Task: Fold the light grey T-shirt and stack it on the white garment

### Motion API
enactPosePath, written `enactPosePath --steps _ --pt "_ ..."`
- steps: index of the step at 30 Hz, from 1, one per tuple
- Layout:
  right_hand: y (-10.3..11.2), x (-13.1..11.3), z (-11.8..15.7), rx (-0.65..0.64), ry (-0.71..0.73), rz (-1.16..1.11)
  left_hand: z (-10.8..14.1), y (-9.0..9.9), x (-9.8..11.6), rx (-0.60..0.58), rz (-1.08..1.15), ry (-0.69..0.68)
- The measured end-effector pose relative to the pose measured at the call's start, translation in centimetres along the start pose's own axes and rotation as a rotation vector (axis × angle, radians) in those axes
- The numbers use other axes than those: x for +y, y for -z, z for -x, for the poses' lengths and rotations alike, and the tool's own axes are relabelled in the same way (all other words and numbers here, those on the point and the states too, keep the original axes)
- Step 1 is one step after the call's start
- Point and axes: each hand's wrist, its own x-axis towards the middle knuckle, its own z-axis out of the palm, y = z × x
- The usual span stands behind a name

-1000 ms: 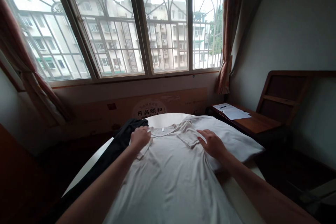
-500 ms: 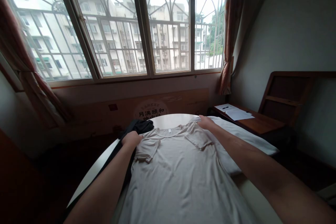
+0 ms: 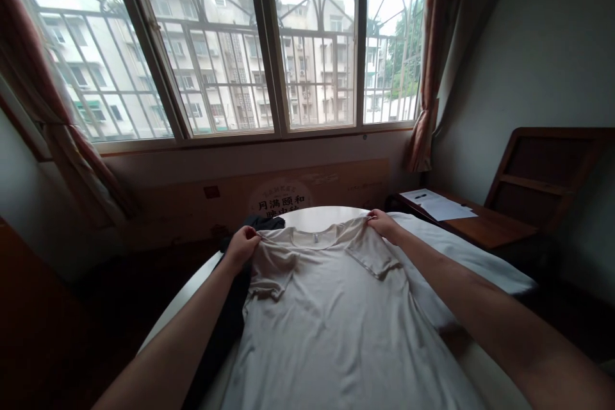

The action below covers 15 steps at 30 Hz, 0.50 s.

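A light short-sleeved shirt [image 3: 331,307] is spread over a round white table [image 3: 331,212], its neckline toward the window and its body toward me. My left hand [image 3: 244,245] pinches the shirt at its left shoulder. At the right shoulder, my right hand [image 3: 383,224] grips the fabric between closed fingers. Both sleeves lie folded inward over the front, with small wrinkles across the chest. Dark cloth [image 3: 225,323] lies beside and partly under the shirt on the left. On the right, a white cloth [image 3: 451,253] lies under my right forearm.
Papers with a pen [image 3: 444,206] rest on a brown wooden table [image 3: 500,227] at the right. Behind it leans a wooden frame or chair back [image 3: 538,166]. A printed cardboard panel [image 3: 336,182] stands below the barred window, between curtains [image 3: 425,134].
The shirt's shoulder edge at my left hand is raised and pulled straighter, and that hand has shifted up slightly. The whole view has moved a little.
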Motion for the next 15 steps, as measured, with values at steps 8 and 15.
enactPosePath --steps 8,15 --pt "-2.1 -2.4 -1.8 -0.042 0.031 -0.214 -3.3 3.1 0.6 0.045 -0.076 -0.077" --pt "-3.7 -2.7 -5.3 0.032 0.109 0.005 -5.5 2.9 0.2 -0.008 -0.358 -0.051"
